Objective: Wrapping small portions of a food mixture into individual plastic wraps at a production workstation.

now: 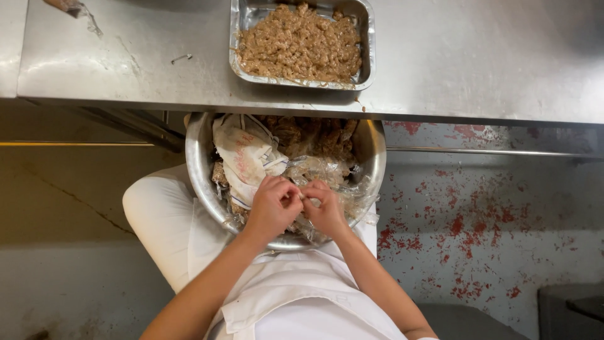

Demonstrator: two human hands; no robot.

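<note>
Left hand: your left hand [272, 208] is curled shut, fingertips pinching the clear wrapper [314, 173] over the bowl.
Right hand: your right hand [326, 208] is closed the same way, pinching that wrapper just beside the left; the two hands touch.
Wrapper: crumpled clear plastic, lying in the near half of the bowl, spilling over its right rim.
Bowl: round steel bowl [196, 170] resting on your lap, its far edge tucked under the desk edge.
Bag: white bag with red and blue print [245, 154], crumpled, in the bowl's left part.
Contents: brown pieces [314, 135] at the back of the bowl.
Tray: rectangular foil tray [367, 38] of brown crumbly food on the desk, near its front edge, directly beyond the bowl.
Desk: steel desk [472, 56]; open surface left and right of the tray.
Floor: red-speckled floor [478, 220] to your right.
</note>
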